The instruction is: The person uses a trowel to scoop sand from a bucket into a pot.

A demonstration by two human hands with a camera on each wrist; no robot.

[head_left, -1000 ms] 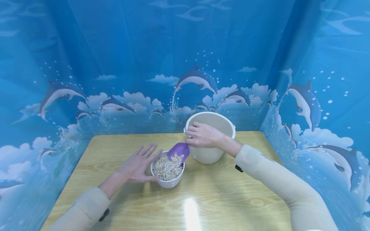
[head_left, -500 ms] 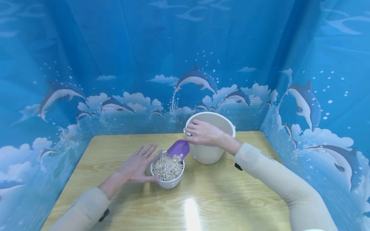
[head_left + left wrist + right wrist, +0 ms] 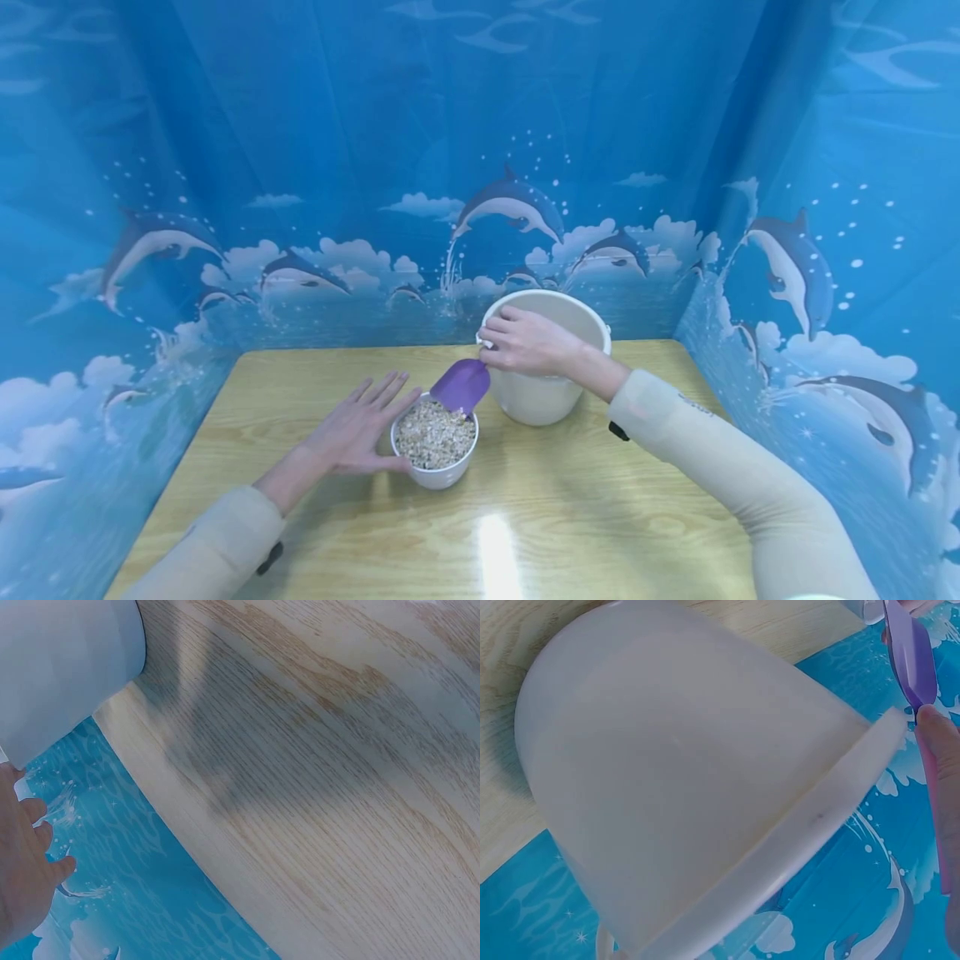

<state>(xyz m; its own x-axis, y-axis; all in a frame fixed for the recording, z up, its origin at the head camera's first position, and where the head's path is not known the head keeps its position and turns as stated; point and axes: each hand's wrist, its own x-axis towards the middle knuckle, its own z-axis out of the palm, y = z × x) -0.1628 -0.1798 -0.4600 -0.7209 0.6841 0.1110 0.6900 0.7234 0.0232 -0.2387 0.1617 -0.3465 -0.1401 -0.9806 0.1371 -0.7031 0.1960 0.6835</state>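
In the head view my right hand (image 3: 528, 342) grips the handle of a purple scoop (image 3: 461, 385), its blade tilted over the far right rim of a white bowl (image 3: 438, 477). Pale rolled oats (image 3: 435, 435), or flakes much like them, fill the bowl close to its brim. My left hand (image 3: 367, 429) has its fingers spread, with thumb and fingertips at the bowl's left side. The right wrist view shows the scoop (image 3: 913, 656) with my thumb (image 3: 937, 731) along its handle; most of that hand is out of frame. Only part of my left hand (image 3: 30, 859) shows in the left wrist view.
A large white bucket (image 3: 540, 404) stands just right of the bowl, under my right hand, and its wall (image 3: 682, 765) fills much of the right wrist view. Both stand on a wood-grain table (image 3: 600, 500). A blue dolphin-print curtain (image 3: 360, 167) surrounds the table's back and sides.
The scoop has tipped and lifted slightly up and left; the flakes that lay on its blade have slid into the bowl. My left hand, bowl and bucket have stayed put.
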